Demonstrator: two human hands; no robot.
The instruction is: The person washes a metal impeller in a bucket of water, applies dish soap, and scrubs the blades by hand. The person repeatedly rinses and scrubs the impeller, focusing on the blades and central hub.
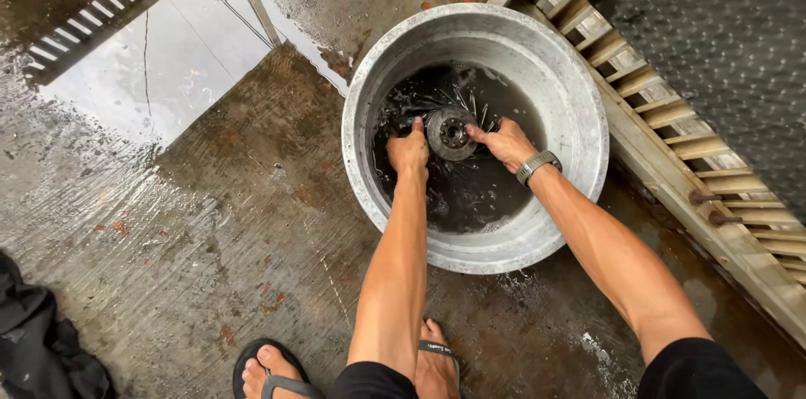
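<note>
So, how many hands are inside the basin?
2. The left hand grips the hub from the left; the right hand from the right, over dark water in the basin.

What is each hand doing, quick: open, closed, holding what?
Left hand: closed on the left rim of the round metal wheel part in the basin.
Right hand: fingers gripping its right rim.

basin rim (579, 105) rings hands | spokes (457, 97) crowd hub | open above
</note>
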